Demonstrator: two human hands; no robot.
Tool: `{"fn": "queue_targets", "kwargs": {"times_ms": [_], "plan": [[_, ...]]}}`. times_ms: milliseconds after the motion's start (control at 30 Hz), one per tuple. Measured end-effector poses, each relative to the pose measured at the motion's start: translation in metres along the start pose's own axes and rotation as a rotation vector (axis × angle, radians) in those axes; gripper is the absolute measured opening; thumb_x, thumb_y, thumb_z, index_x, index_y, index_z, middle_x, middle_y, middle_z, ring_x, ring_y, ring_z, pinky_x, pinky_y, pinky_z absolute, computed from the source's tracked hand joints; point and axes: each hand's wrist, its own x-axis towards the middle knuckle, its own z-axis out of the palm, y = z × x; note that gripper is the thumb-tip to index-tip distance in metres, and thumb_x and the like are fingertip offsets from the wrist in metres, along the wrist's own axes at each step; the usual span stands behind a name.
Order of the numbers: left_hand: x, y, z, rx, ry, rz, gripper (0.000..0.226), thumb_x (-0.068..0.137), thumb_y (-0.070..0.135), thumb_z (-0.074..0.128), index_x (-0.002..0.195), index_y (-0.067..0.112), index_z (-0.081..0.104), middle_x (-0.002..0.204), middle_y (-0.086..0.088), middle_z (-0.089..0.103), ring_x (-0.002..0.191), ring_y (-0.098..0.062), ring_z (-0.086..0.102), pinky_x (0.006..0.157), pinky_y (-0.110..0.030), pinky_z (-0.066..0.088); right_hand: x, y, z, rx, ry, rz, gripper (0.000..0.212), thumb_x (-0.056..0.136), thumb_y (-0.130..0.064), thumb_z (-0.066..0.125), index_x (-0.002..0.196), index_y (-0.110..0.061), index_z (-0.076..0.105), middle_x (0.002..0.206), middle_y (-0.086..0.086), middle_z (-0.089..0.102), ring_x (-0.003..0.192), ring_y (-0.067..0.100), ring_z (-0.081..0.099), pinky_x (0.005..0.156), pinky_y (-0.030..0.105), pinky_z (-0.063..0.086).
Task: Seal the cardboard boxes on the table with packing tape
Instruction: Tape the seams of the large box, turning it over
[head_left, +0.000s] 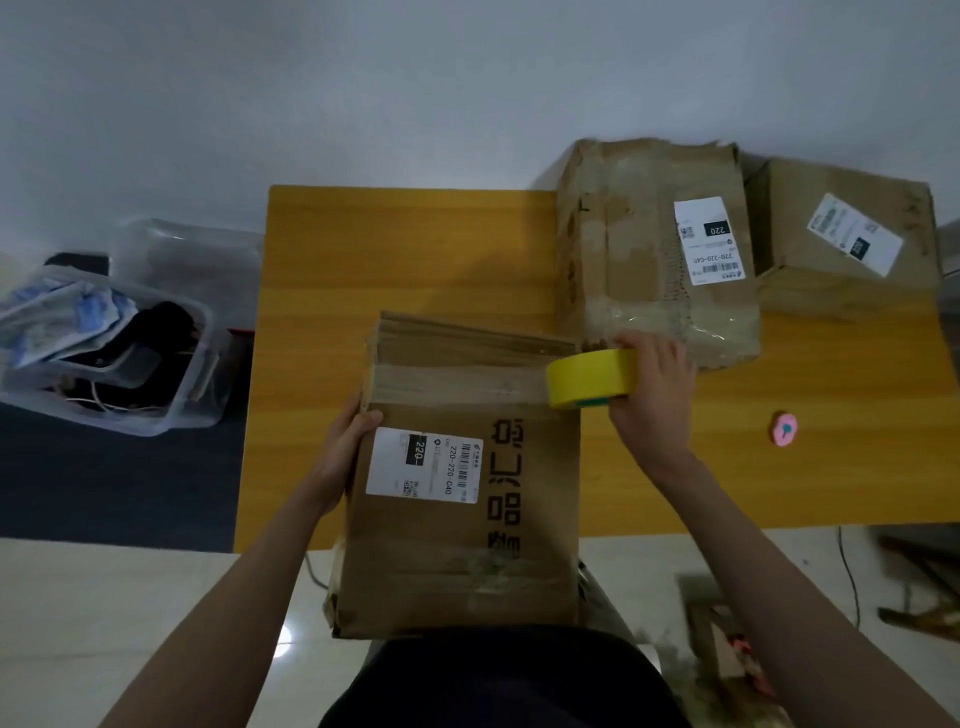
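A large cardboard box with a white shipping label lies in front of me, hanging over the near edge of the yellow wooden table. My left hand grips its left edge, thumb on top near the label. My right hand holds a yellow roll of packing tape at the box's right edge. A clear strip of tape runs from the roll leftward across the box's flap seam. Two more cardboard boxes stand at the back right, one just behind the roll and another beside it.
A small pink round object lies on the table to the right of my right hand. On the floor at left stand clear plastic bins filled with bags and cables. Wooden pieces and a cable lie on the floor at lower right.
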Motion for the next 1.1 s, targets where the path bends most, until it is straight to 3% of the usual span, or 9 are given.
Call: {"fn": "queue_targets", "kwargs": {"times_ms": [167,300,400,533,633,833,1000,1100], "plan": [[0.003,0.006,0.006,-0.005,0.005,-0.003,0.088,0.074,0.058,0.065,0.152,0.027,0.040,0.129,-0.011,0.064,0.105,-0.032,0.068,0.082,-0.042,0.055,-0.019,0.030,-0.009,0.155,-0.009,0.076,0.051,0.070,0.014,0.054,0.117,-0.006,0.054,0.117,0.017,0.049,0.102,0.035,0.049,0.070,0.037,0.033],[0.005,0.007,0.008,0.036,-0.002,-0.048,0.060,0.097,0.041,0.052,0.145,0.007,0.043,0.105,-0.010,0.068,0.087,-0.026,0.070,0.067,-0.033,0.055,-0.029,0.027,-0.003,0.298,-0.011,0.078,0.057,0.078,0.019,0.064,0.119,-0.016,0.047,0.115,0.013,0.054,0.102,0.027,0.052,0.074,0.033,0.036],[0.006,0.009,0.008,0.042,-0.015,-0.063,0.063,0.089,0.052,0.055,0.139,0.014,0.052,0.113,-0.016,0.070,0.093,-0.030,0.071,0.074,-0.039,0.056,-0.030,0.027,-0.001,0.316,0.012,0.051,0.049,0.081,0.015,0.069,0.119,-0.011,0.051,0.112,0.011,0.055,0.100,0.021,0.051,0.075,0.027,0.034],[0.014,0.029,0.011,0.084,0.014,-0.034,0.064,0.091,0.072,0.050,0.131,0.024,0.062,0.117,-0.003,0.072,0.106,-0.023,0.070,0.088,-0.039,0.053,-0.029,0.029,0.000,0.331,0.032,0.010,0.052,0.080,0.013,0.074,0.119,-0.015,0.052,0.111,0.011,0.056,0.101,0.021,0.051,0.076,0.022,0.032],[0.023,0.048,0.015,0.143,0.080,-0.002,0.064,0.091,0.072,0.043,0.130,0.025,0.062,0.116,0.002,0.069,0.105,-0.016,0.067,0.088,-0.036,0.053,-0.030,0.032,0.003,0.335,0.048,0.016,0.056,0.080,0.014,0.075,0.121,-0.016,0.052,0.114,0.014,0.056,0.105,0.026,0.052,0.079,0.024,0.034],[0.034,0.064,0.028,0.326,0.149,0.058,0.057,0.099,0.065,0.037,0.125,0.022,0.062,0.117,-0.007,0.066,0.108,-0.026,0.064,0.096,-0.050,0.053,-0.031,0.032,0.009,0.492,0.103,0.108,0.059,0.082,0.012,0.074,0.125,-0.020,0.050,0.119,0.010,0.056,0.109,0.020,0.052,0.081,0.037,0.046],[0.038,0.066,0.031,0.412,0.182,0.049,0.059,0.102,0.060,0.032,0.114,0.012,0.064,0.110,-0.012,0.068,0.102,-0.028,0.065,0.087,-0.045,0.054,-0.038,0.031,0.018,0.826,0.065,0.301,0.058,0.089,-0.002,0.076,0.128,-0.035,0.050,0.126,0.005,0.056,0.112,0.022,0.059,0.086,0.033,0.053],[0.037,0.067,0.033,0.468,0.197,0.076,0.055,0.105,0.055,0.031,0.110,0.010,0.064,0.103,-0.010,0.067,0.092,-0.022,0.063,0.073,-0.035,0.049,-0.037,0.031,0.029,1.075,0.026,0.477,0.048,0.086,-0.028,0.080,0.128,-0.028,0.056,0.129,0.014,0.058,0.117,0.031,0.060,0.090,0.043,0.056]]}}
